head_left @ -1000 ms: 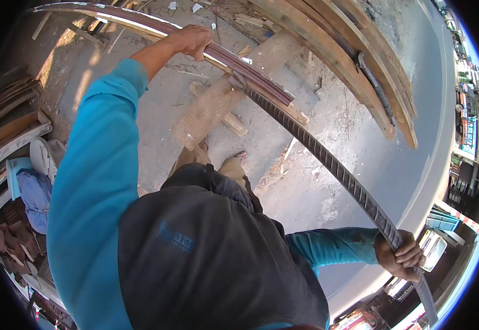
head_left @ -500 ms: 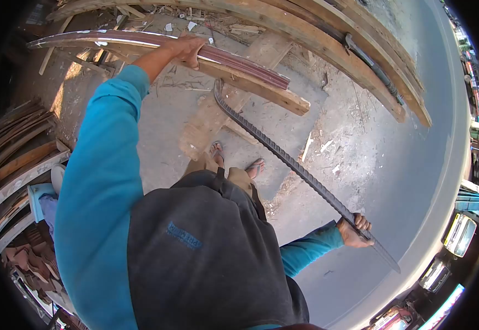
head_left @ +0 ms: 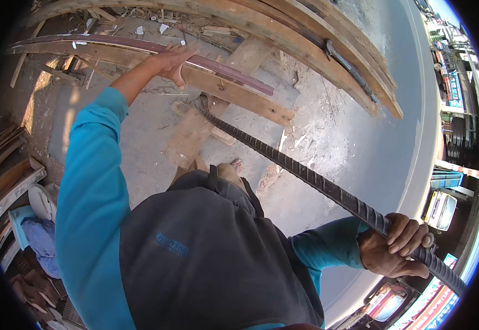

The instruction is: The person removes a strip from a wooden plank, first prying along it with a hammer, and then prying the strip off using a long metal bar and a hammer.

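Observation:
My left hand point(head_left: 174, 61) is wrapped over a long wooden plank point(head_left: 239, 98) with a maroon strip point(head_left: 231, 74) along its upper edge, thumb pointing down over the plank's face. At the right, my right hand point(head_left: 394, 247) is closed round a thick ribbed steel bar point(head_left: 305, 173). The bar slants up and left; its curved end lies just below the plank, and whether they touch is unclear. Beneath that end is a short wide board point(head_left: 187, 137).
Several long beams point(head_left: 283, 41) cross the top, with a dark metal tool point(head_left: 349, 69) on them. Wooden frames point(head_left: 14, 192) and a blue bundle point(head_left: 40, 239) are at the left. Parked vehicles point(head_left: 441, 210) stand beyond the road at the right. Wood scraps and debris lie on the ground.
My right hand and the bar's near end have come closer to the camera and appear larger. The view has shifted, so the plank and my left hand appear farther left.

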Demonstrator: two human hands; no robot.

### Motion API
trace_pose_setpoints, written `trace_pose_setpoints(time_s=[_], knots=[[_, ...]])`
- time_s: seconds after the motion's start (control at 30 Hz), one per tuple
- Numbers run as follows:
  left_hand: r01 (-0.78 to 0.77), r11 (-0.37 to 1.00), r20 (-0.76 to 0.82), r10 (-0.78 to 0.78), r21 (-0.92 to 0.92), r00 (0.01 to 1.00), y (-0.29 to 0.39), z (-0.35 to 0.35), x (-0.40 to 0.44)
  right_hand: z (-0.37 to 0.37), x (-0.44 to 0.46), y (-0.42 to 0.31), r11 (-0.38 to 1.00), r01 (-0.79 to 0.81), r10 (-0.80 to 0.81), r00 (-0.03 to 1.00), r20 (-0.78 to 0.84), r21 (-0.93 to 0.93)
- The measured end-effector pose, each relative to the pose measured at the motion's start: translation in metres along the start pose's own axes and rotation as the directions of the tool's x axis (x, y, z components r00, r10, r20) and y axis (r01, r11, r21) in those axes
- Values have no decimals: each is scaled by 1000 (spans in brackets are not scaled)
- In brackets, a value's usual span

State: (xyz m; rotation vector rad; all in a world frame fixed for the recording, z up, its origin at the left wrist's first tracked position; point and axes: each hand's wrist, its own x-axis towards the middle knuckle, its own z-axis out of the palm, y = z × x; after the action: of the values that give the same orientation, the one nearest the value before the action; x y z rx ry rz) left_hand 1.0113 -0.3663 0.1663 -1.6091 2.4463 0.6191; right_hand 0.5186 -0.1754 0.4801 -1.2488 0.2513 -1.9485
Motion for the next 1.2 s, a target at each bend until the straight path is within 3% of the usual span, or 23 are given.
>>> trace_pose_setpoints(time_s=[0.07, 0.1, 0.13, 0.2, 0.3, 0.4, 0.53, 0.6, 0.63, 0.73, 0.77, 0.83, 0.87, 0.9, 0.97, 1.03, 1.1, 1.13, 1.2], knots=[[-4, 999, -9, 4, -48, 1000, -11, -3, -2, 14, 14, -10, 992, 102, -100, 995, 31, -70], [-14, 994, -29, 11, -109, 1000, -12, -1, -3, 23, 20, -17, 992, 126, -127, 991, -53, -23], [-7, 993, -24, 5, -118, 1000, -13, 0, -4, 33, 28, -19, 999, 21, -19, 996, 88, -27], [29, 967, 13, -27, -253, 1000, -13, -16, 1, 58, 30, -3, 998, 56, -60, 990, 129, 34], [29, 990, 111, -13, -140, 994, -1, -30, 1, 80, 35, 3, 1000, 21, -19, 991, 136, -10], [12, 979, 214, 33, -205, 976, -12, -26, 17, 91, 41, 5, 1000, -21, 23, 988, 150, -12], [2, 994, 140, 14, -110, 990, -4, -27, 14, 107, 50, 13, 995, -33, 49, 984, 173, -95], [65, 993, 312, -30, -100, 950, 12, -38, 6, 115, 54, 20, 992, -48, 70, 979, 193, -114], [51, 994, 310, -20, -92, 950, 17, -35, 0, 119, 57, 23, 991, -80, 101, 973, 207, -105], [-41, 998, 247, 52, -48, 968, 16, -20, -17, 131, 71, 26, 959, -283, 278, 925, 260, -17], [-77, 995, 150, 85, -63, 985, 13, -14, -20, 136, 74, 28, 953, -284, 302, 916, 263, -105], [-130, 992, 11, 130, -2, 991, 21, -12, -29, 141, 81, 46, 939, -342, 327, 847, 418, -43], [-150, 973, -80, 138, -176, 987, 35, -16, -35, 143, 84, 54, 926, -376, 336, 804, 491, -19], [-183, 922, -178, 129, -340, 976, 56, -22, -41, 147, 86, 60, 949, -299, 311, 848, 430, -98], [-273, 790, -209, 186, -549, 960, 120, -66, -65, 149, 97, 71, 964, -218, 264, 869, 418, -154], [-567, 629, -464, 343, -532, 816, 175, -85, -77, 144, 111, 96, 972, -201, 235, 870, 433, -124], [-717, 392, -599, 393, -577, 697, 227, -118, -89, 144, 122, 117, 979, -162, 201, 867, 456, -122], [-813, 403, -764, 327, -420, 557, 249, -128, -89, 145, 124, 124, 982, -133, 183, 855, 485, -135], [-704, 197, -689, 151, -682, 709, 271, -159, -93, 148, 120, 134, 982, -50, 145, 816, 560, -181]])
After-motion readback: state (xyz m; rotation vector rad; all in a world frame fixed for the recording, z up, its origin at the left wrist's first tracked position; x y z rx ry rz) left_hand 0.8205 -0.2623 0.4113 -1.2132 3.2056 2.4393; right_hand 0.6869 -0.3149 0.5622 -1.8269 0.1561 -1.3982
